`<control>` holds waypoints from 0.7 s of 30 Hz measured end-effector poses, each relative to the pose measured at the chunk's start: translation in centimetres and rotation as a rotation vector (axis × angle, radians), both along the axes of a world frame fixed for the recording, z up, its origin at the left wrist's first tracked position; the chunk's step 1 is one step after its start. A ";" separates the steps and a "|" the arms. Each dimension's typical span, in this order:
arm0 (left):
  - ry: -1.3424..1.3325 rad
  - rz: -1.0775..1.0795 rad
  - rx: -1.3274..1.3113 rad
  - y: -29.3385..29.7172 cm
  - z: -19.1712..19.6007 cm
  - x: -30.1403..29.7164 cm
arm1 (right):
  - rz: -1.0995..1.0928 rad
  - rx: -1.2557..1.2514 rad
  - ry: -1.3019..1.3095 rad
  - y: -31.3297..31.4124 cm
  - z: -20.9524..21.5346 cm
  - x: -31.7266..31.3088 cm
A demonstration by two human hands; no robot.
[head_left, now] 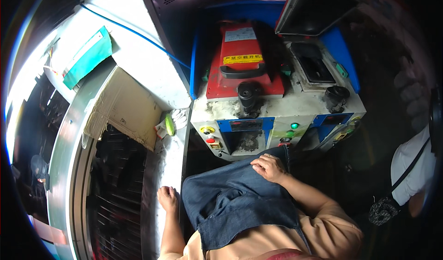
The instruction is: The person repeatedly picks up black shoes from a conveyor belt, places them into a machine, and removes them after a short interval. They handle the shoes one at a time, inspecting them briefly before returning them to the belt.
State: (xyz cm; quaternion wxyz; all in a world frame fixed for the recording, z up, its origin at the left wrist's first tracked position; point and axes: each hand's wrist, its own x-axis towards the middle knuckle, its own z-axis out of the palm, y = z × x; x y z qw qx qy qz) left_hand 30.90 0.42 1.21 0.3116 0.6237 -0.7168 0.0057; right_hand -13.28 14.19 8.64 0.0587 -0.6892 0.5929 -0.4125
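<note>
My left hand (168, 199) rests on the light ledge (166, 170) at my left side, its fingers curled in and nothing visible in them. Over my right thigh, on dark blue jeans (230, 202), lies my right hand (270, 167) with fingers loosely bent; it holds nothing that I can see. In front of my knees stands a two-station machine (203, 112). Its left red lid (240, 47) is down, with a black handle (243, 70) across it. The right lid (318, 8) is raised above a dark rectangular plate (314, 63).
Black knobs (248, 96) and buttons front the machine. On the ledge lie a white glove (180, 117) and a long green object (170, 125). Cardboard (124, 105) leans by a dark slatted conveyor (117, 190) at left. Another person (410, 167) in white is at right.
</note>
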 end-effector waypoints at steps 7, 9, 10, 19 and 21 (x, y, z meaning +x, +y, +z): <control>-0.079 0.004 -0.020 -0.3 -0.3 -0.2 | 0.043 -0.010 -0.019 0.3 0.1 -0.6; -0.099 0.020 -0.010 -0.1 -0.2 -0.3 | 0.047 -0.001 -0.048 0.4 0.1 -0.7; -0.121 0.036 -0.004 -0.1 -0.2 -0.5 | 0.063 -0.004 -0.046 0.4 0.1 -0.8; -0.119 0.038 0.019 -0.3 0.2 -1.1 | 0.102 -0.006 -0.099 -0.4 0.4 -2.3; -0.115 0.024 0.018 -0.3 0.4 -1.2 | 0.112 0.001 -0.114 -0.6 0.4 -2.5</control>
